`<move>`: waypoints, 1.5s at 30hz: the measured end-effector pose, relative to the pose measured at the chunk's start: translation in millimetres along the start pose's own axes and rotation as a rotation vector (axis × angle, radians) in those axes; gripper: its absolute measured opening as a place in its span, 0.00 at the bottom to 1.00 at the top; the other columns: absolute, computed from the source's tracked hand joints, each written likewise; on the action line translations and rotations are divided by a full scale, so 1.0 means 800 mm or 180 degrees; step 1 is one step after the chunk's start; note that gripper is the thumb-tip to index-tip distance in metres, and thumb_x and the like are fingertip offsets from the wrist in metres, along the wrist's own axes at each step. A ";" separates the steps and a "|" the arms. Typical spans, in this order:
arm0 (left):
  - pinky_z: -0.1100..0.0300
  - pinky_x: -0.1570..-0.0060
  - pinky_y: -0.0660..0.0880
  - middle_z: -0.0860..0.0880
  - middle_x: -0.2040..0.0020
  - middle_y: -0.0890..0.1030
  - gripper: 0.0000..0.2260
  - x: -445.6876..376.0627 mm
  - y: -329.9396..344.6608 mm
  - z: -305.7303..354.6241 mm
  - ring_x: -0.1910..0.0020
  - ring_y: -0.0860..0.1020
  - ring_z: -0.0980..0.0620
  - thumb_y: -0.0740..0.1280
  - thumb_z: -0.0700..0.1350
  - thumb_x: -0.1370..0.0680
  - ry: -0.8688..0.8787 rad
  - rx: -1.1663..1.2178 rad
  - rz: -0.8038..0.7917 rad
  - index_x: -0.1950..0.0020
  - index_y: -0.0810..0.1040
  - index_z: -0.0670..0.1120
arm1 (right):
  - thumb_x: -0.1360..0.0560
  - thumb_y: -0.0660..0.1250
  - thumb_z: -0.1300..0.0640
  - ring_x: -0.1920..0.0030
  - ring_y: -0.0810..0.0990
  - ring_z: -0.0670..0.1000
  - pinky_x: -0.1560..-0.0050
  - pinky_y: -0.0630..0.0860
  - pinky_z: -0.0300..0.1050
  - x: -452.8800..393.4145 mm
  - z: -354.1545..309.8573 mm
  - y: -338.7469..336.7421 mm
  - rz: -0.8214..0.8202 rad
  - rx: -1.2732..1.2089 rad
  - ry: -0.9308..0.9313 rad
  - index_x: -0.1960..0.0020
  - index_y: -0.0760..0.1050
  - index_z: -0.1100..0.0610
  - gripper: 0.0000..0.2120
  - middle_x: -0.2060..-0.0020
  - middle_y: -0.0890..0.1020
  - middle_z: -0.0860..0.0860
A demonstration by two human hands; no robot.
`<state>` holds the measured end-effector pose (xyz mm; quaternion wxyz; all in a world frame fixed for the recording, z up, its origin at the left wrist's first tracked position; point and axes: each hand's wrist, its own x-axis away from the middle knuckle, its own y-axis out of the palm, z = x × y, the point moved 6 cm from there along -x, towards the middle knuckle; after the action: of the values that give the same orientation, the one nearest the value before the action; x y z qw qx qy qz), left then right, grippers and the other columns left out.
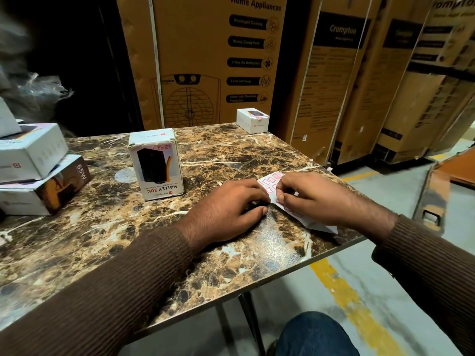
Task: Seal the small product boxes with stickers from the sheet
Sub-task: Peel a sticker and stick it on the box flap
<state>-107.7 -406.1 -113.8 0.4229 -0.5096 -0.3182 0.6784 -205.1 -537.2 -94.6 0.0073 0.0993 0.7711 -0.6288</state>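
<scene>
A white sheet of pink-outlined stickers (273, 179) lies on the marble table (102, 240) near its right edge. My left hand (231, 209) presses on the sheet's left edge with curled fingers. My right hand (316, 199) rests over the sheet, thumb and fingertips pinched at a sticker. A small white box marked HALLEY 20K (155, 164) stands upright to the left of my hands. Another small white box (252, 120) sits at the table's far corner, with a pink sticker on its top edge.
Stacked white and brown product boxes (38, 173) sit at the table's left side. Tall cardboard appliance cartons (205, 60) stand behind the table. Concrete floor with a yellow line (357, 304) lies to the right. My knee (313, 335) shows below the table edge.
</scene>
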 end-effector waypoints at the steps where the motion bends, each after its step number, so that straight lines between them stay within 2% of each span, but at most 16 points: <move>1: 0.56 0.39 0.78 0.54 0.38 0.82 0.14 0.000 0.000 0.000 0.41 0.78 0.59 0.67 0.51 0.16 -0.0002 0.0000 0.0001 0.34 0.83 0.48 | 0.16 0.63 0.53 0.57 0.76 0.48 0.57 0.71 0.46 0.002 0.002 -0.001 -0.0003 -0.0100 0.0021 0.51 0.76 0.53 0.07 0.57 0.79 0.47; 5: 0.54 0.39 0.79 0.54 0.37 0.81 0.14 0.000 0.001 0.000 0.41 0.78 0.58 0.66 0.51 0.16 -0.0008 -0.0011 0.0004 0.34 0.83 0.49 | 0.16 0.63 0.55 0.61 0.75 0.46 0.62 0.68 0.44 0.008 0.010 -0.006 0.0024 -0.0461 0.0114 0.54 0.75 0.51 0.08 0.61 0.79 0.47; 9: 0.56 0.39 0.78 0.53 0.37 0.81 0.14 0.001 0.000 0.003 0.40 0.78 0.58 0.66 0.51 0.16 0.0048 -0.0070 -0.0007 0.34 0.83 0.48 | 0.15 0.63 0.56 0.58 0.77 0.50 0.55 0.73 0.53 0.010 0.015 -0.008 0.0082 -0.0638 0.0126 0.52 0.75 0.50 0.07 0.59 0.81 0.48; 14: 0.59 0.40 0.77 0.53 0.36 0.80 0.14 0.002 -0.001 0.003 0.40 0.77 0.58 0.66 0.51 0.16 0.0084 -0.0091 0.0041 0.33 0.83 0.48 | 0.16 0.63 0.53 0.57 0.78 0.51 0.55 0.75 0.58 0.011 0.015 -0.008 0.0179 -0.0601 0.0073 0.51 0.75 0.51 0.06 0.59 0.81 0.48; 16: 0.60 0.40 0.76 0.54 0.36 0.78 0.14 0.003 -0.001 0.000 0.40 0.76 0.58 0.67 0.52 0.16 0.0057 -0.0063 0.0111 0.33 0.82 0.49 | 0.16 0.63 0.53 0.57 0.79 0.50 0.55 0.76 0.58 0.011 0.017 -0.008 0.0243 -0.0676 0.0089 0.51 0.76 0.49 0.06 0.59 0.82 0.47; 19: 0.61 0.39 0.75 0.54 0.36 0.77 0.14 0.006 -0.003 -0.003 0.40 0.75 0.59 0.68 0.51 0.17 0.0026 -0.0004 0.0229 0.34 0.80 0.49 | 0.16 0.64 0.55 0.57 0.80 0.45 0.55 0.77 0.52 0.013 0.019 -0.011 0.0345 -0.0822 0.0100 0.51 0.77 0.48 0.06 0.59 0.83 0.44; 24: 0.57 0.39 0.77 0.54 0.40 0.79 0.09 0.013 -0.027 0.001 0.41 0.76 0.58 0.70 0.48 0.18 0.0028 0.0026 0.0522 0.38 0.82 0.49 | 0.17 0.67 0.57 0.53 0.81 0.44 0.54 0.78 0.48 0.013 0.014 -0.017 0.0526 -0.0859 0.0084 0.51 0.79 0.48 0.06 0.55 0.83 0.43; 27: 0.54 0.46 0.81 0.52 0.39 0.80 0.11 0.028 -0.066 0.018 0.42 0.78 0.55 0.67 0.49 0.18 0.0304 -0.0435 0.0603 0.38 0.82 0.49 | 0.20 0.69 0.56 0.53 0.82 0.45 0.57 0.79 0.51 0.011 0.006 -0.028 0.0794 -0.0960 0.0035 0.53 0.80 0.46 0.06 0.56 0.84 0.42; 30: 0.54 0.50 0.82 0.49 0.41 0.82 0.11 0.052 -0.126 0.020 0.45 0.80 0.53 0.67 0.47 0.17 0.0529 -0.0898 0.0924 0.38 0.83 0.45 | 0.20 0.71 0.54 0.54 0.84 0.44 0.55 0.83 0.54 0.000 -0.018 -0.043 0.1142 -0.1214 -0.0065 0.52 0.83 0.49 0.03 0.57 0.86 0.43; 33: 0.53 0.48 0.81 0.50 0.42 0.82 0.10 0.078 -0.189 -0.017 0.44 0.80 0.53 0.72 0.45 0.18 0.0205 -0.0890 0.1339 0.37 0.83 0.45 | 0.19 0.71 0.56 0.54 0.84 0.48 0.53 0.83 0.56 -0.028 -0.062 -0.048 0.1365 -0.1458 -0.0390 0.51 0.83 0.51 0.03 0.57 0.86 0.47; 36: 0.49 0.40 0.79 0.53 0.38 0.81 0.14 0.099 -0.223 -0.073 0.38 0.79 0.54 0.73 0.49 0.19 -0.0214 -0.0577 0.1337 0.35 0.83 0.47 | 0.17 0.68 0.55 0.53 0.83 0.51 0.53 0.82 0.59 -0.066 -0.109 -0.041 0.1452 -0.1650 -0.0599 0.49 0.81 0.51 0.04 0.55 0.85 0.47; 39: 0.52 0.36 0.78 0.55 0.37 0.82 0.16 0.119 -0.230 -0.110 0.35 0.79 0.56 0.75 0.50 0.21 -0.0508 -0.0252 0.1335 0.34 0.83 0.49 | 0.15 0.65 0.54 0.52 0.81 0.49 0.54 0.81 0.57 -0.101 -0.151 -0.036 0.1653 -0.1648 -0.0689 0.46 0.79 0.51 0.05 0.53 0.83 0.46; 42: 0.57 0.37 0.77 0.56 0.39 0.83 0.14 0.134 -0.225 -0.130 0.36 0.79 0.58 0.76 0.48 0.21 -0.0648 -0.0038 0.1465 0.36 0.84 0.49 | 0.15 0.63 0.55 0.51 0.80 0.49 0.56 0.78 0.50 -0.128 -0.181 -0.034 0.1742 -0.1614 -0.0796 0.45 0.79 0.53 0.06 0.52 0.83 0.47; 45: 0.53 0.37 0.78 0.55 0.41 0.84 0.11 0.140 -0.219 -0.140 0.38 0.81 0.57 0.76 0.47 0.21 -0.0658 0.0061 0.1616 0.39 0.86 0.48 | 0.15 0.62 0.53 0.50 0.79 0.50 0.54 0.78 0.53 -0.147 -0.194 -0.025 0.1751 -0.1318 -0.0817 0.45 0.78 0.52 0.07 0.52 0.82 0.46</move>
<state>29.7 -228.3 -41.1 0.2094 -0.4970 -0.2153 0.8141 -75.2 -407.5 -26.8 0.2928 0.2197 0.8193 -0.4412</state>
